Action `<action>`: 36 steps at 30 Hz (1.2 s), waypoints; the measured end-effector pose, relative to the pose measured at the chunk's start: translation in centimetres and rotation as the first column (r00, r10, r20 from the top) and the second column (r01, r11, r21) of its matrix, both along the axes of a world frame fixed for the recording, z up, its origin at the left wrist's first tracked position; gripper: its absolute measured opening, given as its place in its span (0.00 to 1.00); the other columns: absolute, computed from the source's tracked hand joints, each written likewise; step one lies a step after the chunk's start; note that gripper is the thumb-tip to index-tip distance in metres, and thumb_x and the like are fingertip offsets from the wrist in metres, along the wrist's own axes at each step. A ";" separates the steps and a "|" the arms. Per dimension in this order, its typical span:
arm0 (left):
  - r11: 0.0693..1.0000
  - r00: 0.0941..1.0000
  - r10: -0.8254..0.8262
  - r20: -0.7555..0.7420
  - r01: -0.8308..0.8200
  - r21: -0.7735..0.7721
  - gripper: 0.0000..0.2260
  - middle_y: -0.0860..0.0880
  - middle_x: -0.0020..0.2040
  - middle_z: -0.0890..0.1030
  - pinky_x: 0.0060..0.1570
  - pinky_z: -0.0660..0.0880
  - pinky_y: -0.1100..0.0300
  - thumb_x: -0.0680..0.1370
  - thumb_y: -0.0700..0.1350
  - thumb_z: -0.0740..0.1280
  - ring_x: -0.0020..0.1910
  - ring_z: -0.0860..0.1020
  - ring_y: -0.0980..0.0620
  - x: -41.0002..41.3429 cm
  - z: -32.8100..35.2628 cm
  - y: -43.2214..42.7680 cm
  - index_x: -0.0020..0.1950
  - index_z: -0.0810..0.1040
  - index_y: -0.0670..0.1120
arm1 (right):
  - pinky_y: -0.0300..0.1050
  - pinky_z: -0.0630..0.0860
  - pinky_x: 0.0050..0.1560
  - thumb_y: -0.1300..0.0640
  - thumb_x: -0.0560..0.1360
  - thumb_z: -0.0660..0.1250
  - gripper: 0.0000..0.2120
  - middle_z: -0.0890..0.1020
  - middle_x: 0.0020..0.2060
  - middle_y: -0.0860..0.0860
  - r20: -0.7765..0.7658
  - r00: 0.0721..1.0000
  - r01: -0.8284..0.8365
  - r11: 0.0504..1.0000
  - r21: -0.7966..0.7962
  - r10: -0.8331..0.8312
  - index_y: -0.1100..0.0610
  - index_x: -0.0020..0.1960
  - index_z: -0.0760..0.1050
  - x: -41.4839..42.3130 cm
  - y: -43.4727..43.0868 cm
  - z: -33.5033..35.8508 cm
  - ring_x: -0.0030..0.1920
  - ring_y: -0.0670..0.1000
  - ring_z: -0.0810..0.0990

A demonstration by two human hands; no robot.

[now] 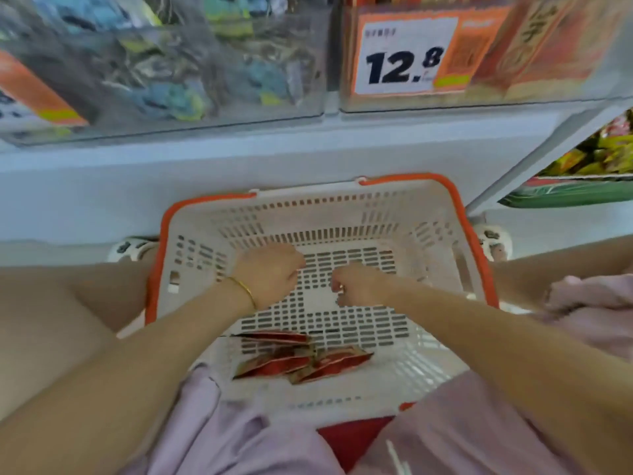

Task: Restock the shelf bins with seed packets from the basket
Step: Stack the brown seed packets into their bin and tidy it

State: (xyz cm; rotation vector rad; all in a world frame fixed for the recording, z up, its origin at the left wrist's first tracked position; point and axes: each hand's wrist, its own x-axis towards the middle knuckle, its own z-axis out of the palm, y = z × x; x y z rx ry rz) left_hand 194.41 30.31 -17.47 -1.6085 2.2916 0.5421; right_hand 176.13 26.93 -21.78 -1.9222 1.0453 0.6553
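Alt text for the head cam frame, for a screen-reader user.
A person's left hand and right hand, fingers curled, reach into a white basket with an orange rim, where a few red packets lie at the near end. Whether either hand holds anything is hidden. Clear shelf bins sit above, one with a price tag reading 12.8.

I look down at a pale shelf (239,138) carrying two clear bins side by side. The left bin (85,36) holds blue and yellow packets (171,97). The right bin (582,94) holds orange-red packs (548,56) behind a tag (406,53) reading 12.8. Below, a white basket (308,214) stands against the shelf's base, with red packets (301,363) on its bottom.
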 end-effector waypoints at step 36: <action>0.827 0.918 0.361 -0.167 -0.232 0.512 0.17 0.49 0.69 0.70 0.63 0.65 0.60 0.82 0.47 0.56 0.66 0.69 0.50 2.3 -5.6 -1.4 0.70 0.68 0.46 | 0.54 0.79 0.51 0.67 0.77 0.58 0.18 0.83 0.47 0.54 0.107 0.631 0.672 0.610 0.419 -0.769 0.48 0.58 0.74 -6.4 -1.2 -1.1 0.47 0.55 0.82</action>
